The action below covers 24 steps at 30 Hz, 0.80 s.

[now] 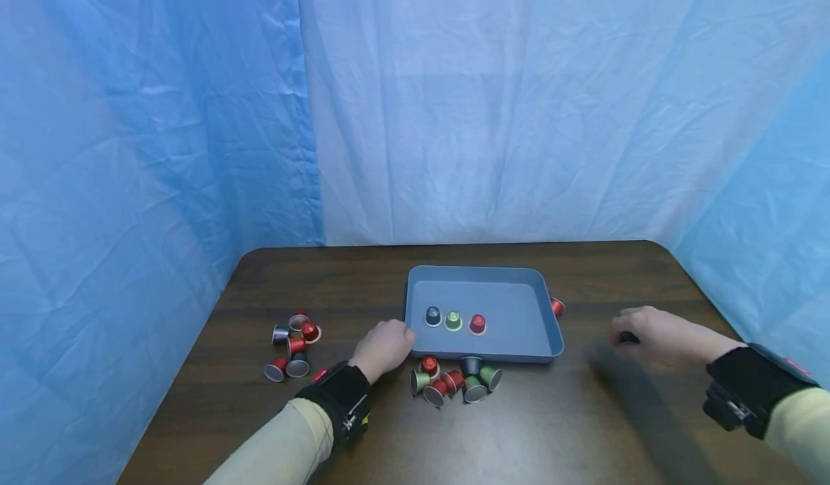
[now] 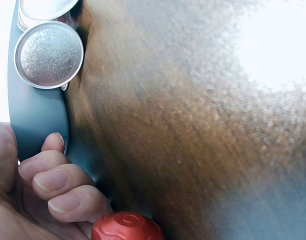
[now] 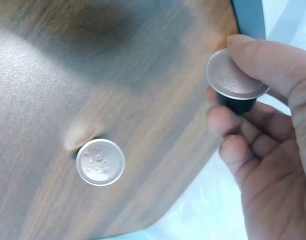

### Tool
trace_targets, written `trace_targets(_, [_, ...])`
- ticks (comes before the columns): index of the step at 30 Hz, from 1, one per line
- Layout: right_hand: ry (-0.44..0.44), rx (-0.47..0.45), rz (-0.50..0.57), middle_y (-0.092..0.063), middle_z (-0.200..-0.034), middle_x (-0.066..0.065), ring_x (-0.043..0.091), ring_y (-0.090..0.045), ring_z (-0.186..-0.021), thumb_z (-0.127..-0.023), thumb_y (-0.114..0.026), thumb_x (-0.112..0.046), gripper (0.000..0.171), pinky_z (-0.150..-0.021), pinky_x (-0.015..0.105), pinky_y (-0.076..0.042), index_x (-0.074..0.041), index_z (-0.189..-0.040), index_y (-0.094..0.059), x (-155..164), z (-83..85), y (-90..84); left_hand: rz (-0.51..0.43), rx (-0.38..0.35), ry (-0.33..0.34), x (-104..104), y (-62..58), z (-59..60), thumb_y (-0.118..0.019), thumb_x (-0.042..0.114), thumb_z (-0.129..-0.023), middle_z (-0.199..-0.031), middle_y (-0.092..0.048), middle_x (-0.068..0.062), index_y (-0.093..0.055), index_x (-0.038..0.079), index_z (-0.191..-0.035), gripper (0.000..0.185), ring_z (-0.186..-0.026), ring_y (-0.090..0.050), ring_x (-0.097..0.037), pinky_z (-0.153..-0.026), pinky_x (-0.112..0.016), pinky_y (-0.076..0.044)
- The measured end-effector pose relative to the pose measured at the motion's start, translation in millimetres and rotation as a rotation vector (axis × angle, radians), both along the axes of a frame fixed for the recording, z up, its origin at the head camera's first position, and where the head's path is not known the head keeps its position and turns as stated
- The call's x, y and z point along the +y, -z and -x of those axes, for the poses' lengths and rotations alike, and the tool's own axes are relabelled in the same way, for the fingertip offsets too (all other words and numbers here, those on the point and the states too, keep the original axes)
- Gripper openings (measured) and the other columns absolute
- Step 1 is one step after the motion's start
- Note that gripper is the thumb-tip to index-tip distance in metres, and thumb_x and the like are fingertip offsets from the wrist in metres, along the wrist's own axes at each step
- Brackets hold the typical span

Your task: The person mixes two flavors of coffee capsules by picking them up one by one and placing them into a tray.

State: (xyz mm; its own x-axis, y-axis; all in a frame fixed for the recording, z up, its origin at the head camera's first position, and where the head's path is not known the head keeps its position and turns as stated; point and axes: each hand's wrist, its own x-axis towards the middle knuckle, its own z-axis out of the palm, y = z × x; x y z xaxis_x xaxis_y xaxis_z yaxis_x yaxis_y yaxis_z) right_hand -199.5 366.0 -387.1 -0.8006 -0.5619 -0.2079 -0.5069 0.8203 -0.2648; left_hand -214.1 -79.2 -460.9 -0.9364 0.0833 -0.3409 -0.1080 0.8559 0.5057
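My left hand grips the front left part of the blue-grey tray. In the left wrist view its fingers curl against the tray's outer wall; the thumb is hidden. A red coffee capsule lies beside those fingers. My right hand is over the table right of the tray. It pinches a dark coffee capsule, silver lid up, between thumb and fingers. Inside the tray stand a dark blue capsule, a green capsule and a red capsule in a row.
Several red, green and dark capsules cluster before the tray. Another group of red and dark capsules lies at the left. One red capsule lies against the tray's right side. The right wrist view shows a silver-lidded capsule on the table.
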Motion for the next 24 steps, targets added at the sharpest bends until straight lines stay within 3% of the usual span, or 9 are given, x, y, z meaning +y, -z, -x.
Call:
trace_targets(4, [0.014, 0.016, 0.008, -0.053, -0.085, -0.010, 0.002, -0.048, -0.072, -0.087, -0.081, -0.016, 0.012, -0.060, 0.023, -0.047, -0.018, -0.092, -0.069, -4, 0.5, -4.0, 0.000, 0.002, 0.001, 0, 0.0, 0.0, -0.048, 0.030, -0.103, -0.077, -0.055, -0.008, -0.068, 0.006, -0.100, 0.032, -0.071, -0.055, -0.024, -0.063, -0.037, -0.041])
trace_targets(12, [-0.108, 0.154, 0.058, -0.051, -0.086, -0.012, -0.003, -0.045, -0.071, -0.088, -0.080, -0.016, 0.008, -0.058, 0.021, -0.044, -0.019, -0.096, -0.078, -11, 3.0, -13.4, 0.004, 0.005, 0.001, 0, 1.6, 0.7, -0.048, 0.030, -0.103, -0.078, -0.056, -0.008, -0.068, 0.006, -0.100, 0.031, -0.072, -0.055, -0.024, -0.063, -0.037, -0.041])
trace_targets(24, [-0.174, 0.279, 0.082, -0.055, -0.084, -0.012, -0.002, -0.050, -0.072, -0.081, -0.085, -0.009, 0.016, -0.060, 0.022, -0.049, -0.020, -0.089, -0.077, -30, 8.2, -20.1, 0.003, 0.013, -0.001, -1, 2.2, 0.3, -0.048, 0.029, -0.102, -0.076, -0.053, -0.008, -0.067, 0.007, -0.095, 0.030, -0.070, -0.054, -0.024, -0.062, -0.037, -0.039])
